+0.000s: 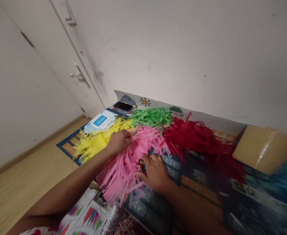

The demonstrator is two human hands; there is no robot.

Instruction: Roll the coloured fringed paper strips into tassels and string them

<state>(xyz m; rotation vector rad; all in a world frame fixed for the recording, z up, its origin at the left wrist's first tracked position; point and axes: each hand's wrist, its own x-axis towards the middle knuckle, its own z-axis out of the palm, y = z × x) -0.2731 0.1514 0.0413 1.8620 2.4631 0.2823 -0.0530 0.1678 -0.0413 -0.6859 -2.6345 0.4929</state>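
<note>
Your arms are reaching forward over a multiplication-table mat [155,209] on the floor. Going left to right: a wet-wipes pack [101,121] is lying behind the yellow paper strips [94,143]; your left hand [119,141] is closing on strips where yellow is meeting the pink paper strips [126,166]; your right hand [155,173] is pressing flat, fingers spread, on the pink pile's edge. Green strips [152,117], red strips [197,137] and a cardboard box [263,148] are lying further right.
</note>
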